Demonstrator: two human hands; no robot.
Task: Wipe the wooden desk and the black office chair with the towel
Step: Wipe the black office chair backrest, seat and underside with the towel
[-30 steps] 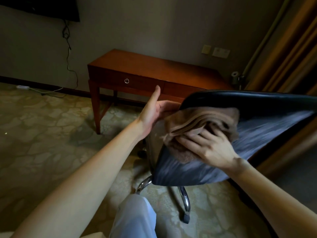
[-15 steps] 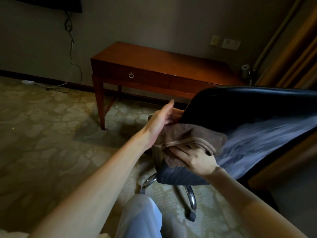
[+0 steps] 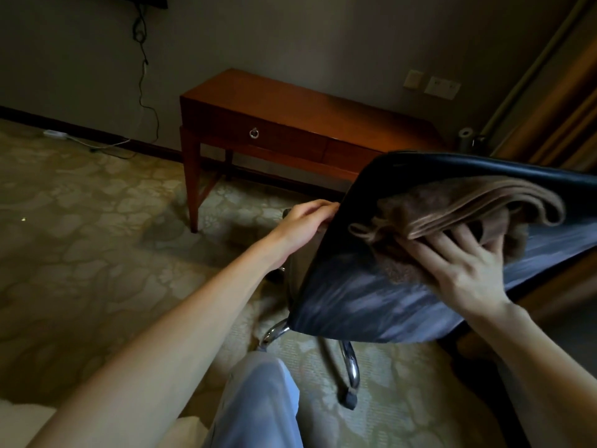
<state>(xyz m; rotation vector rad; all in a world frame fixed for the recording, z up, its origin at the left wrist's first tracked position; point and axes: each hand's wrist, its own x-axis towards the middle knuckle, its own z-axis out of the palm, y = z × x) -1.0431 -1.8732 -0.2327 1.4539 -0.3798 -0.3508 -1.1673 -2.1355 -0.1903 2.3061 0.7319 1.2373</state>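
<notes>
Patterned carpet (image 3: 80, 237) covers the floor. The wooden desk (image 3: 307, 105) stands at the far wall, its tabletop well apart from my hands. The black office chair (image 3: 371, 292) is near me on the right, its back tilted toward me, on a chrome base (image 3: 350, 367). The brown towel (image 3: 452, 208) lies folded against the upper chair back. My right hand (image 3: 465, 270) presses it there, fingers (image 3: 442, 250) spread, tips hidden under a fold. My left hand (image 3: 303, 224) grips the chair back's left edge, fingers (image 3: 319, 206) curled round it. A ring pull (image 3: 254, 133) hangs on the desk drawer.
</notes>
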